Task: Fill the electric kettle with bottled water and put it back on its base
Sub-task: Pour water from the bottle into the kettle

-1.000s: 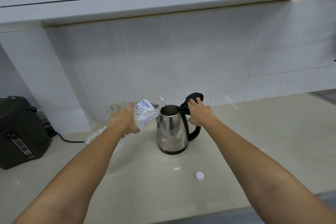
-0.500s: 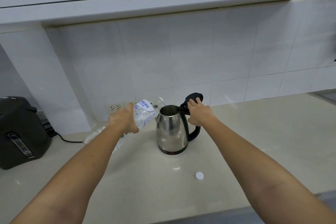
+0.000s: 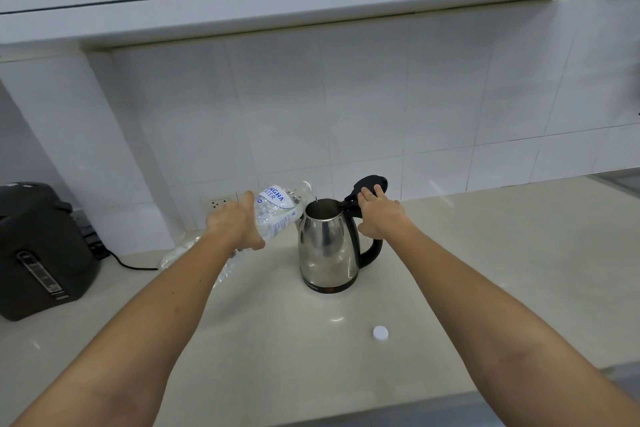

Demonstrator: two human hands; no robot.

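A stainless-steel electric kettle (image 3: 325,246) with a black handle stands upright on the pale counter (image 3: 485,270), its black lid (image 3: 370,184) flipped up. My right hand (image 3: 379,215) rests on the top of the handle, fingers against the raised lid. My left hand (image 3: 235,224) grips a clear plastic water bottle (image 3: 277,211), tilted with its open neck just left of the kettle's open mouth. I cannot tell whether water is flowing. The kettle's base is not visible apart from the kettle.
The bottle's white cap (image 3: 380,332) lies on the counter in front of the kettle. A dark appliance (image 3: 38,250) sits at the far left, with a black cord (image 3: 131,263) trailing along the wall. A wall socket (image 3: 219,203) is behind my left hand.
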